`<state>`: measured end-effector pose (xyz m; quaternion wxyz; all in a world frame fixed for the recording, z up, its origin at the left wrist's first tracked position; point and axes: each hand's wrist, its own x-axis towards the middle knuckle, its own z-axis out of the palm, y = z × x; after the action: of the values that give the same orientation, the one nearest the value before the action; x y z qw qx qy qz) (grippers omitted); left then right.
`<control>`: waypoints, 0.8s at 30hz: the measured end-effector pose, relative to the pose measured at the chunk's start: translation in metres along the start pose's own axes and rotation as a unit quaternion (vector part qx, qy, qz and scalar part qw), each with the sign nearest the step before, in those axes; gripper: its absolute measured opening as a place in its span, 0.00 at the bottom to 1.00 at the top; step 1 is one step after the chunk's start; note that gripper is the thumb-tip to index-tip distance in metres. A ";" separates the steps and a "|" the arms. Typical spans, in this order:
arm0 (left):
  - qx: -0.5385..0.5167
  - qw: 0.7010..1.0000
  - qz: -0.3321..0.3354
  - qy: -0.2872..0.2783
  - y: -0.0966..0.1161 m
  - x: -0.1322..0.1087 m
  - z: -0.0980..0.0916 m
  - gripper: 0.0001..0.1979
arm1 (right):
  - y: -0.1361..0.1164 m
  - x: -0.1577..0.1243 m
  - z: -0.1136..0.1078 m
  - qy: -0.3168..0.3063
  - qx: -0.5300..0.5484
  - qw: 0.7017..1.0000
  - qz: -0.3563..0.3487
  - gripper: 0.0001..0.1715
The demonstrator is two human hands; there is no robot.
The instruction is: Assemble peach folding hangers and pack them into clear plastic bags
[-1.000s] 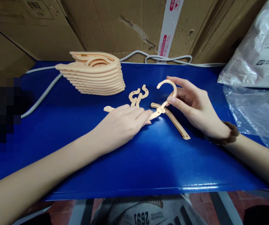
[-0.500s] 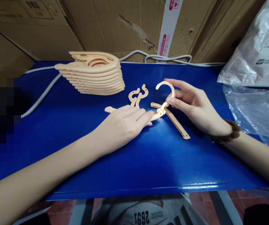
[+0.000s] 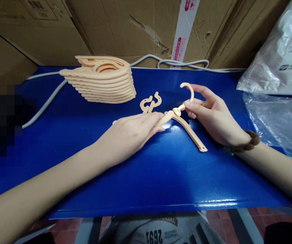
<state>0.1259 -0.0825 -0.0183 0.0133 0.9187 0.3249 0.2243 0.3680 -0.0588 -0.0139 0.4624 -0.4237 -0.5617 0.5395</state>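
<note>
My left hand (image 3: 133,132) is closed around a peach-coloured hanger arm (image 3: 166,118), whose rounded end sticks out past the thumb. Between thumb and fingers of my right hand (image 3: 208,110) is a hanger hook (image 3: 192,91) of the same colour, its round base (image 3: 176,112) turned toward the end of the arm. Whether hook base and arm touch is hard to make out. Another hanger arm (image 3: 190,133) lies on the blue table just below the hook. Two small curved pieces (image 3: 151,102) lie crossed behind my left hand, their lower parts hidden by it.
A neat stack of folded peach hangers (image 3: 100,83) stands at the back left of the blue table (image 3: 140,186). A grey-white cable (image 3: 181,62) runs along the cardboard boxes (image 3: 125,34) behind. Clear plastic bags (image 3: 268,61) lie at the right.
My right hand has tilted the hook and moved it slightly up and right; its base has come away from above the arm's end. My left hand has rolled, turning the arm's end upward.
</note>
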 end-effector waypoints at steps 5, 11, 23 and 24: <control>-0.015 1.000 -0.008 -0.010 -0.001 0.001 0.000 0.11 | -0.001 -0.001 0.000 -0.010 -0.012 1.000 0.003 0.29; -0.023 1.000 -0.001 -0.005 -0.001 0.001 0.001 0.13 | 0.001 -0.001 -0.002 -0.040 -0.033 0.999 -0.012 0.31; -0.012 1.000 0.024 -0.001 0.001 0.001 0.002 0.13 | -0.001 -0.003 -0.001 -0.069 -0.036 0.997 0.004 0.31; -0.004 0.999 0.031 0.006 0.001 0.001 0.002 0.13 | -0.001 -0.003 -0.001 -0.072 -0.035 0.997 0.005 0.31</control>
<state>0.1280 -0.0820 -0.0199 0.0082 0.9270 0.2950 0.2314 0.3695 -0.0615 -0.0130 0.4032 -0.4027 -0.6099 0.5507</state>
